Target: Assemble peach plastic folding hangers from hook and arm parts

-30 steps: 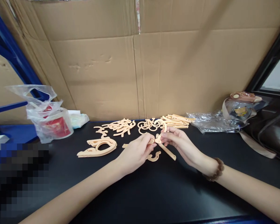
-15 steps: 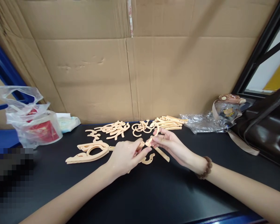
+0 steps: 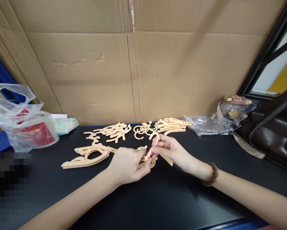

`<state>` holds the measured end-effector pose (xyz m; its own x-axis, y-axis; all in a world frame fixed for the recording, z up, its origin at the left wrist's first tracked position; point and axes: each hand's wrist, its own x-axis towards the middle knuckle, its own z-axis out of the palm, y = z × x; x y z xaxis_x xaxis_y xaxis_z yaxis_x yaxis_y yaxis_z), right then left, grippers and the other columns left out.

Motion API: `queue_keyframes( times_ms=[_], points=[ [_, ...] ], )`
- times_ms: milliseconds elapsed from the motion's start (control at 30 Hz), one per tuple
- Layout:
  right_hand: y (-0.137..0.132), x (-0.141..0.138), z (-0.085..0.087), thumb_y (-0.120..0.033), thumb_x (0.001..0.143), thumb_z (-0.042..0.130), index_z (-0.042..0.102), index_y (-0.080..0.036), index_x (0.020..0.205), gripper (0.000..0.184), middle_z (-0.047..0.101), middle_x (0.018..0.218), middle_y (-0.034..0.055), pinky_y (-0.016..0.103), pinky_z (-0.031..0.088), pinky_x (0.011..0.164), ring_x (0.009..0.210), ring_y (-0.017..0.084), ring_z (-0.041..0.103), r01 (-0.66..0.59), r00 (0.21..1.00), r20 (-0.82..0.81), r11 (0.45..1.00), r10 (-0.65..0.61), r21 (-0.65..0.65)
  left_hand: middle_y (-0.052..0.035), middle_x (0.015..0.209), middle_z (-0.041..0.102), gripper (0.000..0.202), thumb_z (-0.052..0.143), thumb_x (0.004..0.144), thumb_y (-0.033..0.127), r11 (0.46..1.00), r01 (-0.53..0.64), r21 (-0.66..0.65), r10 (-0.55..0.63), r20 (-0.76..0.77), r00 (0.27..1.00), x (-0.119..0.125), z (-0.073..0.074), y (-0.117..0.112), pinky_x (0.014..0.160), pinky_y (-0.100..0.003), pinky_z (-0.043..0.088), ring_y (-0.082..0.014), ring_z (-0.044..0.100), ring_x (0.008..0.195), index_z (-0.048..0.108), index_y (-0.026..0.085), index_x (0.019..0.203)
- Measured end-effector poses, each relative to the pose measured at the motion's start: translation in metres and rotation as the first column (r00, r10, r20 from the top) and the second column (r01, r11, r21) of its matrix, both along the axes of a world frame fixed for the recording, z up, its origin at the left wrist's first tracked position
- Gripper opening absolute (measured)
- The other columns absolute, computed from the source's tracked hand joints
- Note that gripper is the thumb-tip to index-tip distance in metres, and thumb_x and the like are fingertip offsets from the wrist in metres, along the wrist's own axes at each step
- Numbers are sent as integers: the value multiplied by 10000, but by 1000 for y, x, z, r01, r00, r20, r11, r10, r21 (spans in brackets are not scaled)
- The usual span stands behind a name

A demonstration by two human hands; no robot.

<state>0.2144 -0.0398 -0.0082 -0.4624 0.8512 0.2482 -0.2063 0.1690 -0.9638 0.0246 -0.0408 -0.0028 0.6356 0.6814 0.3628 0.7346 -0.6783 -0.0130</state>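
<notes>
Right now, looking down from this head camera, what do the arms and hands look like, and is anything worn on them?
They are a person's own: the left hand and right hand wear no gloves, and no sleeve shows on either arm. The right wrist has a thick, bumpy brown band, its material unclear; the left wrist has nothing on it.

TEXT: none readable | bottle [image 3: 233, 108]: yellow print [image 3: 233, 114] (too small to read)

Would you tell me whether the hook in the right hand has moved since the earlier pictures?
Yes: against the clear bottle, the hook in the right hand has shifted left and lower in view.
</notes>
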Motion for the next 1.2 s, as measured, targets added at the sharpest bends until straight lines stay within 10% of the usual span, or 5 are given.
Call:
queue_keyframes(
  times_ms=[800,1200],
  points=[
    [-2,5,10,-280,889,580,496,-206,873,113,656,804,1,266,454,697,767,143,615,-27,976,216,967,-30,254,-52,462,594,668,284,897,647,997,-50,-51,41,-170,985,5,6,-1,435,-248,146,-198,585,420,640,159,614],
    [-13,1,3,-171,896,527,509,-226,879,60,630,797,-11,251,434,695,728,140,567,72,816,397,756,-419,650,-110,513,661,605,265,926,481,983,-160,91,181,-310,933,8,-5,4,426,-266,280,-285,654,481,678,152,631]
  ],
)
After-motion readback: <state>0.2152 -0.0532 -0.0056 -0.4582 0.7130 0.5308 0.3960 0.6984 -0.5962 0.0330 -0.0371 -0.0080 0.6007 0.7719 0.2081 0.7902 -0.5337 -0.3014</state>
